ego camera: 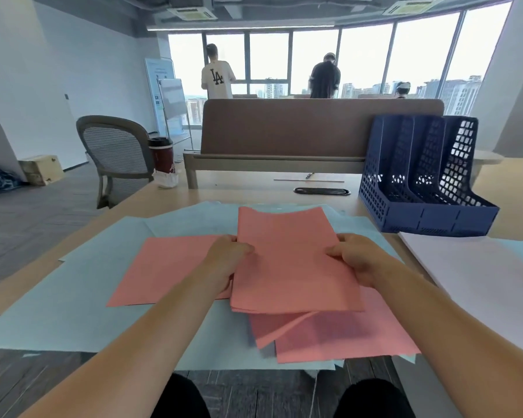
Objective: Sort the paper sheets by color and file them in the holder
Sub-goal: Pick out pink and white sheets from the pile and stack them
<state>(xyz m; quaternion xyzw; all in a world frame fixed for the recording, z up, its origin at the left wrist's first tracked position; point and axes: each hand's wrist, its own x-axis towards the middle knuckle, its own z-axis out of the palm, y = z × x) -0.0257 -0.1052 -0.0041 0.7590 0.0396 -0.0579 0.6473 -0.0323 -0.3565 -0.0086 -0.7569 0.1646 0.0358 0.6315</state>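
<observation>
A stack of pink sheets [290, 260] is lifted a little above the desk between both hands. My left hand [224, 260] grips its left edge, thumb on top. My right hand [357, 257] grips its right edge the same way. More pink sheets lie below: one flat to the left [163, 273], several fanned out at the near edge [338, 339]. Light blue sheets [73, 297] are spread under them across the desk. White sheets [480, 282] lie at the right. The dark blue file holder [423, 188], with three slots, stands empty at the back right.
A brown divider panel [314, 128] closes the desk's far side, with a black cable grommet [322, 191] before it. A coffee cup [162, 155] stands at the back left corner, a mesh office chair [115, 149] beside it. Three people stand far off by the windows.
</observation>
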